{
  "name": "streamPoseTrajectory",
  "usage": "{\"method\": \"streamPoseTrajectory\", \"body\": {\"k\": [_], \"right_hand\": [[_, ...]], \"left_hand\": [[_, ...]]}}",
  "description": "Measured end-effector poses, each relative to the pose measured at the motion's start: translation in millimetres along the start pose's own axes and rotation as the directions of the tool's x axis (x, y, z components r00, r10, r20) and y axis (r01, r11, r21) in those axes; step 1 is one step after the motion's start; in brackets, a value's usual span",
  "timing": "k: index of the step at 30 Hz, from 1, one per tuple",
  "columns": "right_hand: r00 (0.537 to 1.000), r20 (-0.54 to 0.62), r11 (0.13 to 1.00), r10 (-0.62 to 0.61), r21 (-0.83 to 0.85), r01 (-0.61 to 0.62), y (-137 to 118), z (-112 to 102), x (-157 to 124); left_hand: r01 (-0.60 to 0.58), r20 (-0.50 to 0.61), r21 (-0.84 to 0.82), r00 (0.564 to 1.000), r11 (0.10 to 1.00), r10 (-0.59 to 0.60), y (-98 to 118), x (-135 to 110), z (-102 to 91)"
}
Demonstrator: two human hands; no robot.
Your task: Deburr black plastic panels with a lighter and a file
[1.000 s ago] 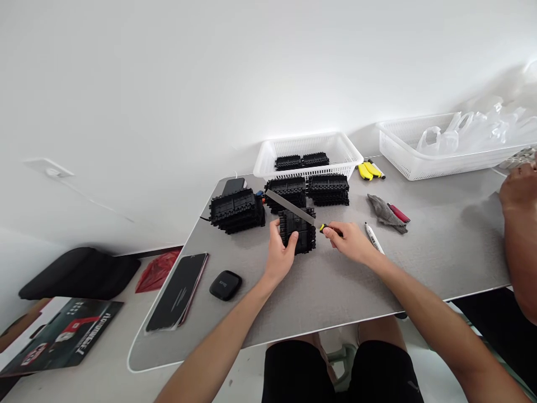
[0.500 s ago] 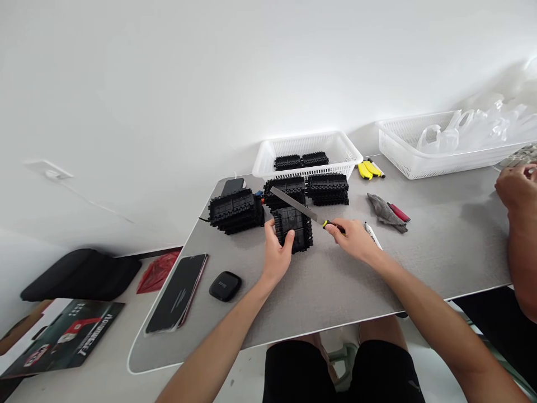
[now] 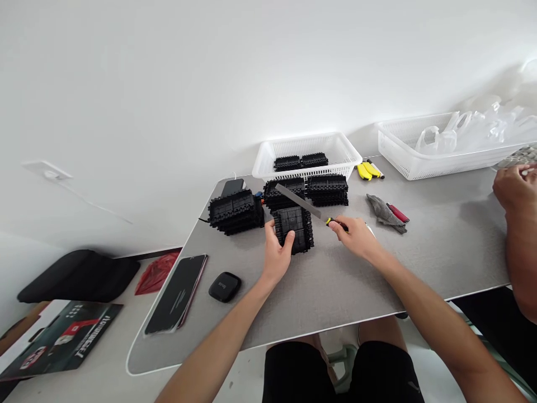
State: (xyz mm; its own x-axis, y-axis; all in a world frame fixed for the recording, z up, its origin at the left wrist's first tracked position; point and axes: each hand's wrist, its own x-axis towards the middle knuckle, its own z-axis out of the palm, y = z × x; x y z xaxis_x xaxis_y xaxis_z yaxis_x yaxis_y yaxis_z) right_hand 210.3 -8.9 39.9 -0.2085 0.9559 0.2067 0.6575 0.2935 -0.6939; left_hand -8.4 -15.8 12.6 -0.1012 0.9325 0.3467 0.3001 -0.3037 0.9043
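Observation:
My left hand (image 3: 277, 252) grips a black square plastic part (image 3: 293, 228) from its near left side, holding it on the grey table (image 3: 327, 285). My right hand (image 3: 356, 235) is closed on the yellow-and-black handle of a flat metal file (image 3: 298, 200), whose blade slants up and left over the part's far edge. Three stacks of the same black parts (image 3: 237, 210) stand just behind.
A white basket (image 3: 308, 154) with more black parts sits at the back, another white basket (image 3: 444, 145) with clear bags at right. A grey rag (image 3: 381, 208), red lighter, yellow markers, phone (image 3: 178, 292) and small black case (image 3: 225, 286) lie about. Another person's hand (image 3: 514, 187) is at the right edge.
My right hand has drawn the file to the right and slightly away across the part. My left hand shifted the part a little farther from me.

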Motion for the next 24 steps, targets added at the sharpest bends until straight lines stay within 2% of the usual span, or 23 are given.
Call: {"method": "streamPoseTrajectory", "body": {"k": [3,8,14,20,24], "right_hand": [[1.0,-0.005,1.0,0.003,0.023,-0.002,0.3,-1.1,0.1],[0.998,0.054,0.999,-0.031,0.037,0.029,-5.7,-0.9,-1.6],[1.0,-0.006,1.0,0.015,0.016,-0.015,-2.4,-1.4,-1.1],[0.999,0.031,1.0,-0.025,0.006,0.025,-3.7,-0.9,-1.5],[1.0,-0.025,1.0,0.006,0.006,-0.006,1.7,-1.8,0.4]], "left_hand": [[-0.008,-0.002,0.001,1.0,1.0,0.008,0.6,0.0,-0.3],[-0.011,0.011,-0.01,1.0,1.0,0.011,1.0,-0.8,-0.4],[-0.001,0.009,-0.02,1.0,1.0,0.001,-1.7,0.3,-0.5],[-0.005,0.004,-0.013,1.0,1.0,0.005,-0.8,-0.5,-0.8],[-0.005,-0.015,-0.04,1.0,0.999,0.004,-1.7,0.2,-0.9]]}}
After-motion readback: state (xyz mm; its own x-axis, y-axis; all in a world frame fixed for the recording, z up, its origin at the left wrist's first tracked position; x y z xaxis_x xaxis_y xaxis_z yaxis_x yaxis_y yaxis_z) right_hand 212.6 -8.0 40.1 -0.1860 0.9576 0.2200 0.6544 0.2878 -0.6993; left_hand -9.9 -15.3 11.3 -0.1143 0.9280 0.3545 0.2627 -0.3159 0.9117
